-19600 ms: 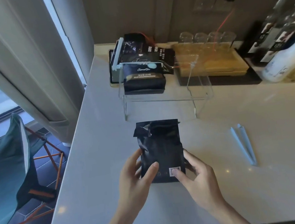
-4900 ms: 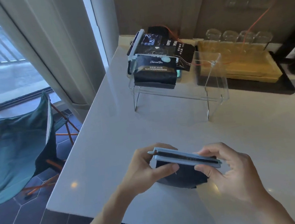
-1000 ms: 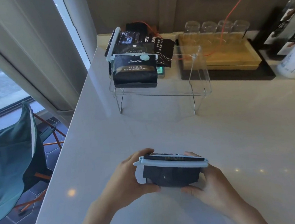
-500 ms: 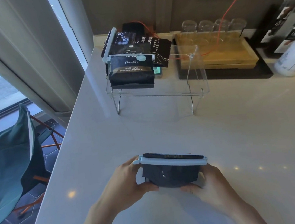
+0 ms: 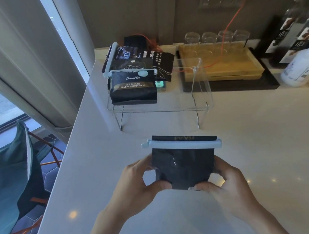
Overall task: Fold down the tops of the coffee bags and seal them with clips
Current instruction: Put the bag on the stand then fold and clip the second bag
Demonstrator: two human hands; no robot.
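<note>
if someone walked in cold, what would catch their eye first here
First, the small black foil coffee bag near the counter's front edge, gripped by the left hand and right hand, with a pale blue plastic sealing clip across its folded top. Behind it, a clear acrylic stand carries another clipped black coffee bag.

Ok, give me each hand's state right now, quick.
Left hand: grips the lower left edge of the black coffee bag.
Right hand: grips the bag's lower right corner.
</note>
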